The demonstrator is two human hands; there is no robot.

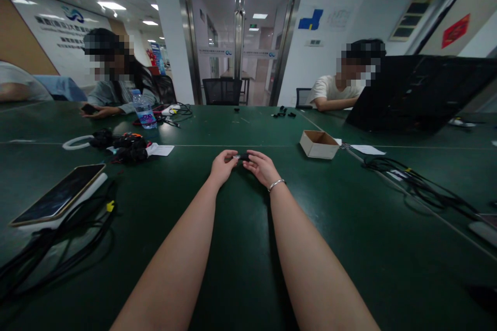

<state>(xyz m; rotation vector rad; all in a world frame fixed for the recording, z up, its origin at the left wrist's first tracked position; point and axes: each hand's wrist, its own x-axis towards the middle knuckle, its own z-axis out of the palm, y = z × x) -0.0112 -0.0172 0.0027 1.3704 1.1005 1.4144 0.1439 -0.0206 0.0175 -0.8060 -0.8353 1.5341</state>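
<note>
Both arms reach forward over a dark green table (240, 248). Between my fingertips is a small black piece with a silver end (244, 157), too small to name its kind. My left hand (223, 168) pinches its silver end. On the black end, my right hand (263, 166) is closed with thumb and fingertips, a silver bracelet (276, 184) round its wrist. The piece is held roughly level, just above or on the tabletop; I cannot tell which. Fingers partly cover both of its ends.
Right of my hands stands a small open box (319, 145). Several small black pieces (283, 113) lie farther back. Leftward are a phone (58, 194), black cables (77, 232), a tangled bundle (132, 147) and a water bottle (145, 109). A large monitor (419, 93) and two co-workers are across the table.
</note>
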